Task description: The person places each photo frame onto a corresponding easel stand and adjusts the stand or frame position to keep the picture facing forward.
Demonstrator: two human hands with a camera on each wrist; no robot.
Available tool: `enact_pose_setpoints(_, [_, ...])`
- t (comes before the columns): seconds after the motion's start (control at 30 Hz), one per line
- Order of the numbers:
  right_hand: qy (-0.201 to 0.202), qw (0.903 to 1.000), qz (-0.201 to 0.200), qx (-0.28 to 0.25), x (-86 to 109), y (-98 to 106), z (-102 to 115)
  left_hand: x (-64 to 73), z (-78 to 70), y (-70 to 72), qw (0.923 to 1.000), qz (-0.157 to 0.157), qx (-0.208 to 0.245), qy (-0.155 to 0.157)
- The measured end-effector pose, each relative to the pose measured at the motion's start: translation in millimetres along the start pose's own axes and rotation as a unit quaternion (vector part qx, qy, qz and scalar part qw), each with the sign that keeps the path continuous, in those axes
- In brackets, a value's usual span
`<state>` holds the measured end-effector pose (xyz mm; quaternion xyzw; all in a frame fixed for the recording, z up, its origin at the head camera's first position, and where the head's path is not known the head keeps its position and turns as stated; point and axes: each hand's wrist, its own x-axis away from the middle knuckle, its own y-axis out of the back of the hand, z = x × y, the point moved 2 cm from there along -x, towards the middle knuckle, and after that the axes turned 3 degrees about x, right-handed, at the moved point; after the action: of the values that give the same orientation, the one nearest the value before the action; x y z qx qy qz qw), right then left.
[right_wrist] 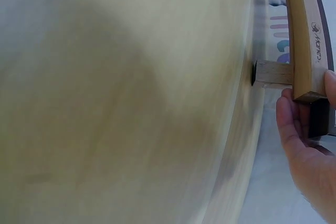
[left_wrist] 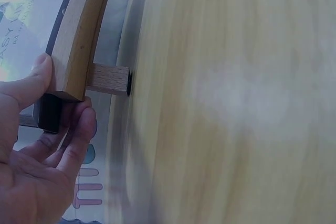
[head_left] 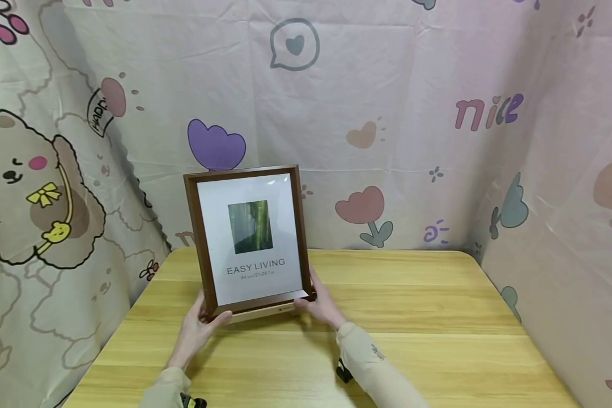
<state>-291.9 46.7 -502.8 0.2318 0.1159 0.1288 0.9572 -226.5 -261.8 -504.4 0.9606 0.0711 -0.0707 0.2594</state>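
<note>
A brown picture frame [head_left: 304, 243] stands tilted near the middle of the table, with a white insert [head_left: 255, 286] reading "EASY LIVING" and a small green picture. Along its lower edge runs a light wooden bar [head_left: 257, 313], lettered in the right wrist view. Short wooden feet with dark ends, such as this foot [left_wrist: 107, 78], project from the bar. My left hand [head_left: 191, 334] grips the lower left corner, thumb on the front and fingers behind and under. At the lower right corner, my right hand [head_left: 327, 307] holds it the same way, thumb at the bar's front.
The light wooden table [head_left: 413, 306] extends around the frame on both sides. Behind it hangs a printed cloth [head_left: 306, 113] with flowers and hearts, continuing down the left and right sides. Dark straps show at both sleeves [head_left: 374, 362].
</note>
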Motion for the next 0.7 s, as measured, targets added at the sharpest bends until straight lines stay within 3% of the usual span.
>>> enact_pose_setpoints(0.23, [-0.018,0.9998,-0.001,-0.003,2.8,3.9,-0.5,-0.7,-0.7,-4.4,0.9999,-0.004,-0.005,-0.014])
enact_pose_setpoints(0.7, [0.003,1.0000,-0.002,-0.003,6.1,13.2,-7.3,-1.6,-6.5,-13.9,0.9997,-0.001,-0.005,-0.024])
